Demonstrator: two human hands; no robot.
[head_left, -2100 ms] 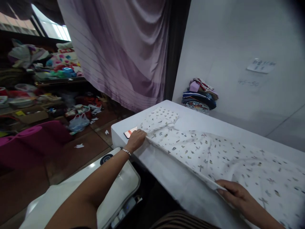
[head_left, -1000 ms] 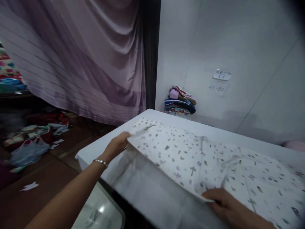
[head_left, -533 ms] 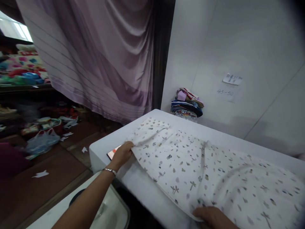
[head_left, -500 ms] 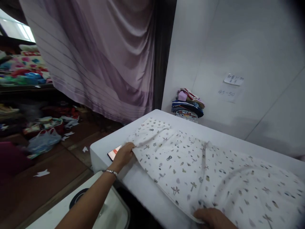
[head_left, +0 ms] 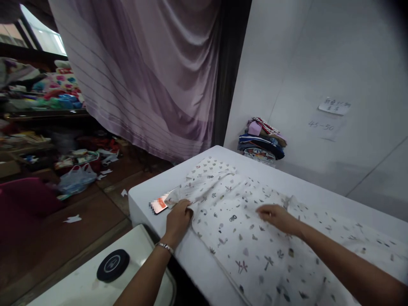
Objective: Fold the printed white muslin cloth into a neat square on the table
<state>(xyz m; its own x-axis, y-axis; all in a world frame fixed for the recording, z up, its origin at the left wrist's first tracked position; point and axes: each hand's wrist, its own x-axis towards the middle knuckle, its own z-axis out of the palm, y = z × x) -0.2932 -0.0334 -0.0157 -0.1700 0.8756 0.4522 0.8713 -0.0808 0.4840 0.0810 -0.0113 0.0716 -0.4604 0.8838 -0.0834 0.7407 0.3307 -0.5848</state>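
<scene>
The cloth (head_left: 237, 238) lies rumpled along the table (head_left: 149, 191). Beside the phone (head_left: 161, 204), the left hand (head_left: 178, 217) grasps its edge. The right hand (head_left: 278, 217) has left the near edge for mid-cloth, fingers curled, grip unclear; the left alone seems to secure that edge.

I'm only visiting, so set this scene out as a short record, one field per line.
Surface: white-covered table
Cloth: white patterned fabric, spread out and wrinkled
Left hand: touching the fabric's near edge, beside a phone
Right hand: over the fabric, fingers curled; grip unclear
Background: purple curtain; stack of folded textiles by the wall
Lower wall writing: 45-50
</scene>
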